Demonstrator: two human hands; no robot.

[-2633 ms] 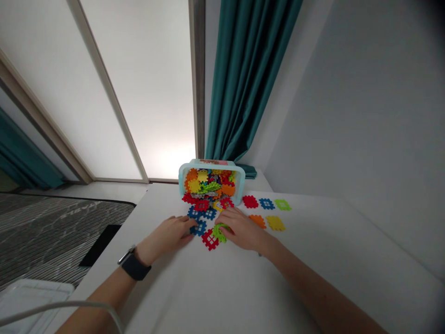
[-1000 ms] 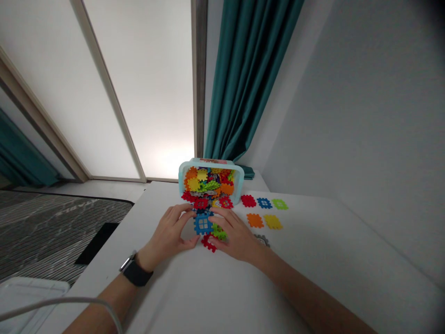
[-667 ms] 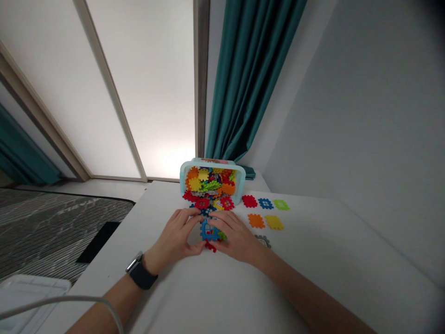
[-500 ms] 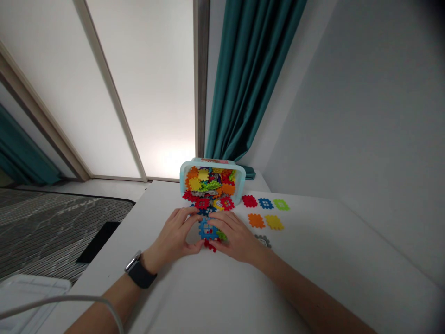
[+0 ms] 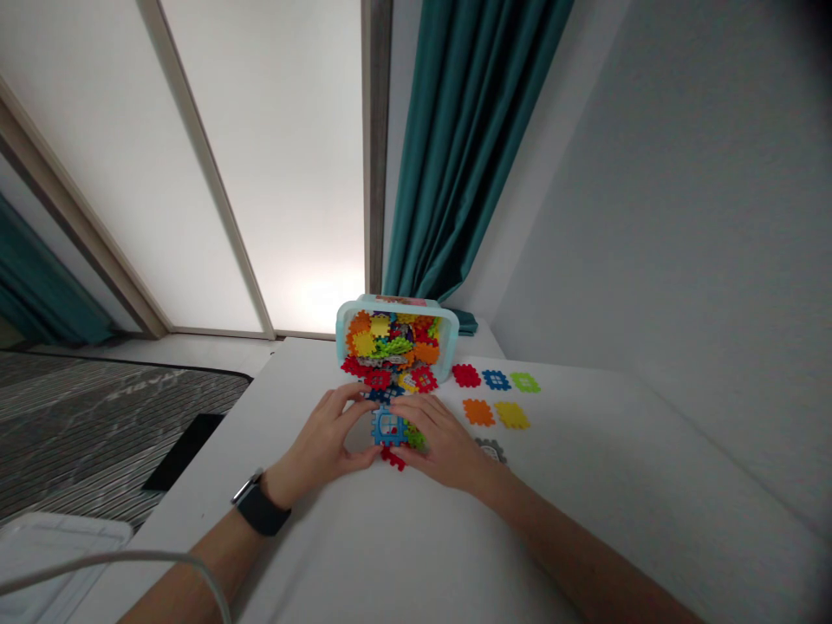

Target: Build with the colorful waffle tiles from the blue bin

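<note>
Between my two hands is a light blue square building piece [image 5: 388,425] with toothed edges and a window frame. My left hand [image 5: 331,433] grips its left side, thumb at the near edge and fingers at the far edge. On the right side my right hand [image 5: 438,442] holds it in the same way, its palm side hidden. A green piece [image 5: 414,436] shows beside the blue one, partly under my right fingers; whether they are joined I cannot tell. A red piece [image 5: 393,458] sticks out below the blue piece. Dark blue pieces [image 5: 385,393] lie just beyond my fingertips.
A pale blue tub [image 5: 453,342] lies on its side at the back, spilling several coloured pieces. To the right on the white table [image 5: 585,485] lie red [image 5: 466,375], blue [image 5: 497,380], green [image 5: 525,382], orange [image 5: 479,412], yellow [image 5: 512,415] and grey [image 5: 492,450] pieces.
The blue piece has tilted slightly between my hands, and its window shows a little differently. Both hands keep their grip and have barely shifted.
</note>
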